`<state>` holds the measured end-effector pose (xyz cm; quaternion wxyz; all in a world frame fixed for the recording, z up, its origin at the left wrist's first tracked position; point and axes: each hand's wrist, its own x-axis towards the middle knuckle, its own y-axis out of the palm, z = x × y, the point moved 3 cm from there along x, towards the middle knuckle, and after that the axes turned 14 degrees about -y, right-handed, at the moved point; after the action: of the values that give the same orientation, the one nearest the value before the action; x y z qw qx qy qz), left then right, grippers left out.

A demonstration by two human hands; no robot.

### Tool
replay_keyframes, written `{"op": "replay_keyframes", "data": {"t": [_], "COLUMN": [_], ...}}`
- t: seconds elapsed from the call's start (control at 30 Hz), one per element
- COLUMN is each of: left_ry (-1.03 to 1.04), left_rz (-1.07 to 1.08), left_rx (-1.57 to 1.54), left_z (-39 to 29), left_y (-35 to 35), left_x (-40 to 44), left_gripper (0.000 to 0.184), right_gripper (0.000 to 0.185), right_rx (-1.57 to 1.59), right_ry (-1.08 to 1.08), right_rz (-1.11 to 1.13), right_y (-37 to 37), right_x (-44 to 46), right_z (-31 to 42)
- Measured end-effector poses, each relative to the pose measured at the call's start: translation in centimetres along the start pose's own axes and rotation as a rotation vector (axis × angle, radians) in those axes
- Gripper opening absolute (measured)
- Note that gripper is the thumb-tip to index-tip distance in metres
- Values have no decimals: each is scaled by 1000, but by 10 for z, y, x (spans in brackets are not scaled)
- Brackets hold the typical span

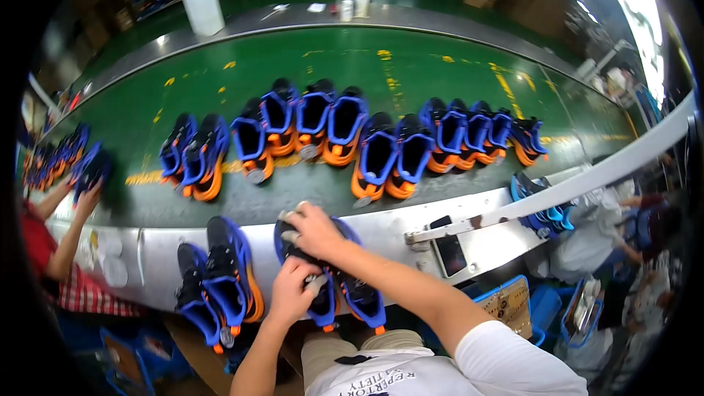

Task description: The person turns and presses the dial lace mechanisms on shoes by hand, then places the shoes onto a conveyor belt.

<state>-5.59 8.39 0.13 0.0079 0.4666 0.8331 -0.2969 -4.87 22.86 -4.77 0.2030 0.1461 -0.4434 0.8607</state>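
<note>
From my end of the feed, I see a blue, black and orange shoe (322, 312) under both hands, standing on the metal ledge (158, 249) right at the body, its mate (364, 299) just beside it on the right. Heels face the wearer, I judge, so the openings and lacing sit within easy reach, and the ledge seems to give a firm surface to press against. A second pair (233, 297) waits to the left, turned much the same way, while a long row of shoes (378, 154) stands on the green desk (242, 73) beyond, probably kept in twos so mates stay together. The right hand (317, 233) reaches over the toe end, fingers partly bent and a little apart, touching the upper; its grip underneath is hidden from me. The left hand (293, 290) is more curled, at the middle of the same shoe near the lacing; I can't tell whether it pinches anything. I make out what look like pale finger covers (290, 237). Far left, a co-worker's hands (89, 196) hold another shoe (95, 166).
</note>
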Motion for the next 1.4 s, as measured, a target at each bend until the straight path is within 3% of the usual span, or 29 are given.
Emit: {"op": "replay_keyframes", "data": {"t": [0.07, 0.1, 0.13, 0.2, 0.23, 0.27, 0.33, 0.37, 0.47, 0.5, 0.6, 0.63, 0.77, 0.87, 0.93, 1.0, 1.03, 1.07, 1.13, 1.2, 1.3, 1.4], "left_ry": [165, 89, -116, 124, 14, 63, -115, 16, 36, 10, 14, 78, -90, -13, 27, 100, 105, 34, -85, -37, 173, 4], "left_rz": [39, 62, 83, -201, -156, -111, 117, 96, -128, -140, 119, 114, -147, 69, 90, -65, -179, -207, 13, 128, -214, -231], "left_rx": [38, -24, -111, 129, 103, 93, -84, -64, 27, 112, 10, 23, 55, -43, 3, -51, 107, 57, -132, -187, 3, 42], "left_z": [14, 10, -6, -14, -11, -7, 1, 5, -17, -8, 10, 8, -14, 1, 0, -2, -9, 0, 2, 8, -1, 3], "left_y": [-2, -2, -5, 1, 2, 4, -1, -2, 4, 8, 9, 8, 17, 18, 16, 25, 23, 31, 28, 29, 41, 51], "left_x": [-2, -5, -5, 1, 5, 6, 5, 3, 0, 5, 6, 4, 4, 7, 5, 1, 0, 2, 3, 3, -1, 3], "left_gripper": [14, 18, 16, 16, 20, 23, 24, 22, 20, 28, 39, 38, 24, 29, 30, 47, 49, 41, 30, 33, 35, 33], "right_gripper": [42, 45, 49, 55, 59, 60, 61, 61, 61, 60, 59, 59, 59, 54, 48, 48, 48, 48, 46, 46, 45, 46], "right_rx": [4, -15, -32, -21, -32, -16, -25, -22, -10, -8, 3, 9, 1, -29, -73, -101, -94, -151, -66, -8, 6, -9], "right_ry": [86, 102, 115, 129, 151, 158, 150, 149, 146, 148, 151, 145, 128, 47, 25, -3, -16, -88, -76, -9, 23, 17], "right_rz": [123, 148, 179, 200, 224, 249, 262, 265, 280, 283, 288, 291, 262, 181, 185, 185, 141, 137, 112, 159, 191, 208], "right_y": [14, 20, 25, 37, 38, 37, 34, 34, 33, 30, 27, 26, 28, 25, 27, 30, 27, 29, 19, 13, 11, 10], "right_x": [2, 0, -2, -8, -7, -7, -8, -8, -9, -9, -12, -13, -14, -18, -17, -20, -21, -24, -25, -26, -31, -32], "right_z": [-5, -5, -7, -11, -9, -9, -11, -13, -16, -15, -15, -15, -20, -25, -28, -30, -27, -29, -32, -34, -36, -38]}}
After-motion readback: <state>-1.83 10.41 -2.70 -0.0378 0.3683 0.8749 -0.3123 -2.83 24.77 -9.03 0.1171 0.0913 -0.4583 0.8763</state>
